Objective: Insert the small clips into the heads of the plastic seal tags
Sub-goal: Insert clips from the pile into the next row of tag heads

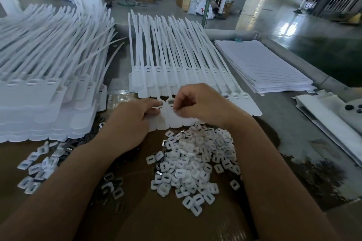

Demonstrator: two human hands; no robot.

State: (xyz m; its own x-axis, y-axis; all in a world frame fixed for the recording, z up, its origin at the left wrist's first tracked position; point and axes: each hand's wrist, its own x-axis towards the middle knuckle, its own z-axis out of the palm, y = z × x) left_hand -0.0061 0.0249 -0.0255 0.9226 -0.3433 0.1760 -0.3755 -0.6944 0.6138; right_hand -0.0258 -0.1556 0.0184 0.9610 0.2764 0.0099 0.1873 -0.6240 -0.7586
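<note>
- Currently, in the head view, my left hand (pixel 133 121) is pinching the edge of the near strip of seal tags (pixel 174 122), apparently to stop it sliding.
- My right hand (pixel 197 101) is pinching something small, likely a clip though my fingertips are hiding it, right at a tag head (pixel 170 101), seemingly to press it in.
- My wrists are straddling the pile of clips (pixel 195 162), which is lying just beside the strip, within easy reach.

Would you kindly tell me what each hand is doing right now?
Left hand: pinches the tag strip by one head.
Right hand: fingers curled, pinching what looks like a small clip over that head.
</note>
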